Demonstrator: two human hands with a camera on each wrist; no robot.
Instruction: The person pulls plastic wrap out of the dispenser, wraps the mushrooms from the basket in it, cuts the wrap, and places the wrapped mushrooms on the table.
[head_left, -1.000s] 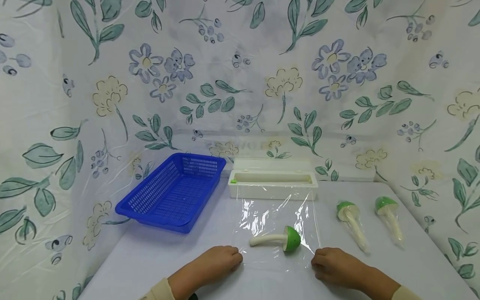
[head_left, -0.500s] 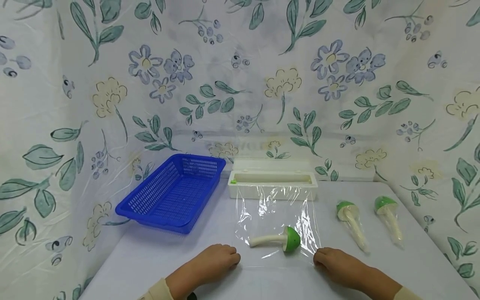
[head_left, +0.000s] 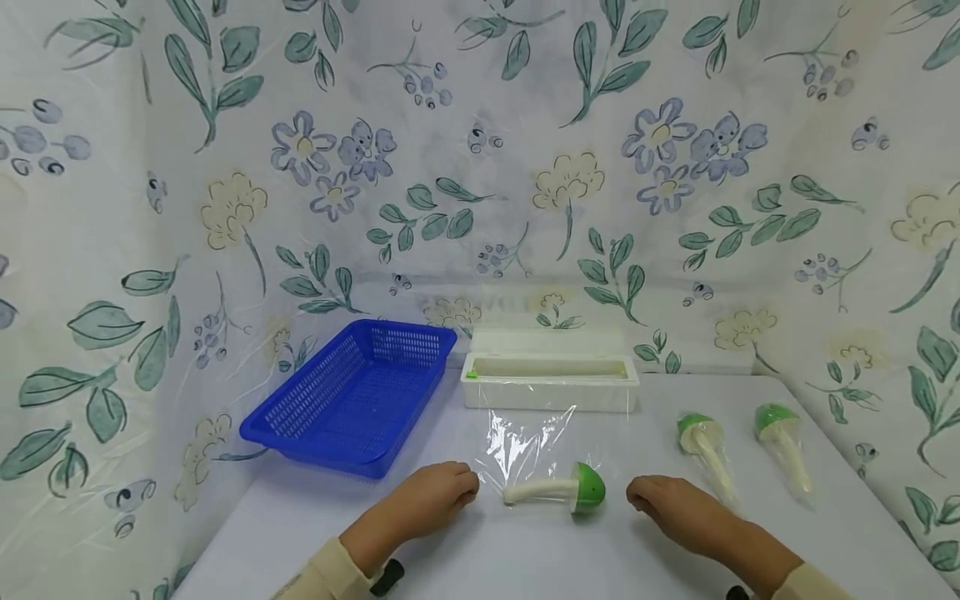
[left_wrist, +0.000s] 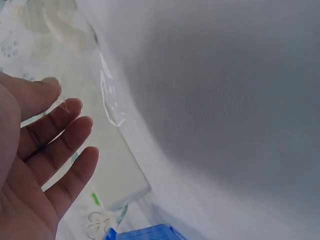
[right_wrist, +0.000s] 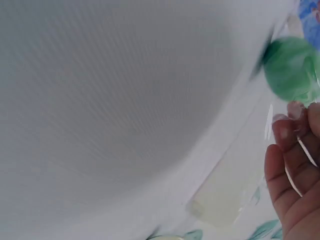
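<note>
A toy mushroom (head_left: 588, 490) with a green cap and white stem lies on its side on the white table, between the two hands. Clear plastic wrap (head_left: 517, 442) stretches from a white box to the hands, about the mushroom; whether it passes over or under it I cannot tell. My left hand (head_left: 431, 500) pinches the wrap's near edge left of the stem, thumb against forefinger in the left wrist view. On the cap's right, my right hand (head_left: 678, 510) pinches the other corner of the wrap. The green cap (right_wrist: 290, 70) shows beyond its fingertips (right_wrist: 285, 131).
Behind the mushroom stands the white wrap dispenser box (head_left: 551, 396), lid up. A blue mesh basket (head_left: 315, 450) sits at the left. Two mushrooms in clear film, one nearer (head_left: 708, 458) and one farther right (head_left: 783, 454), lie at the right. Floral cloth (head_left: 480, 208) hangs behind.
Both hands have risen from the table with the wrap's near edge between their fingers. The wrap's glare has shifted. The head view has tipped slightly upward.
</note>
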